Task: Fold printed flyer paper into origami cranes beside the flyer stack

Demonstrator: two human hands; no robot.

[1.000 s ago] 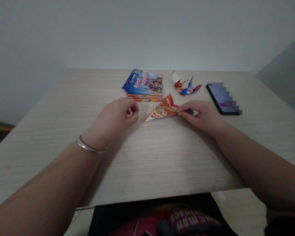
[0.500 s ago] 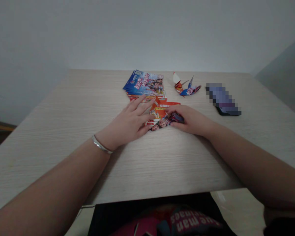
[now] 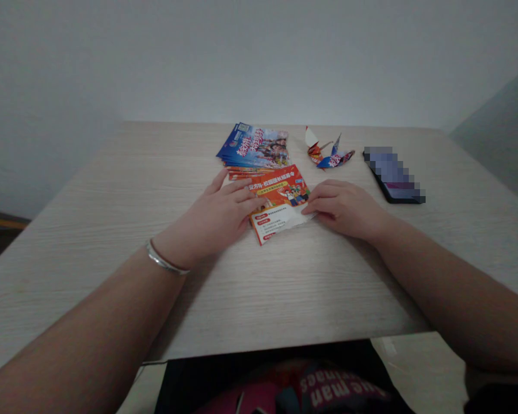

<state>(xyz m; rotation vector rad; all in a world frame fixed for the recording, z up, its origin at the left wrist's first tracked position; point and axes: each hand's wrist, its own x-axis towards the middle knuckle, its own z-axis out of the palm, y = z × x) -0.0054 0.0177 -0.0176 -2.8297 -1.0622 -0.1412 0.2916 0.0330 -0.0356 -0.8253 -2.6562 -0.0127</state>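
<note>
An orange and white printed flyer (image 3: 280, 198) lies on the table between my hands. Its lower edge runs slanted and looks uneven. My left hand (image 3: 222, 210), with a silver bangle at the wrist, rests flat with fingers stretched over the flyer's left side. At the right edge, my right hand (image 3: 345, 208) has its fingers and thumb closed on the paper. Just behind the flyer is a fanned stack of blue and orange flyers (image 3: 254, 146), partly covered by it.
Two folded paper cranes (image 3: 330, 155) stand behind my right hand. Farther right lies a phone (image 3: 392, 175), its screen blurred out. The pale wooden table (image 3: 112, 190) meets a wall (image 3: 259, 63) at the back.
The flyer has opened out: the folded photo-printed part at its lower right no longer shows, and more orange and white print is visible. My left hand has slid slightly left.
</note>
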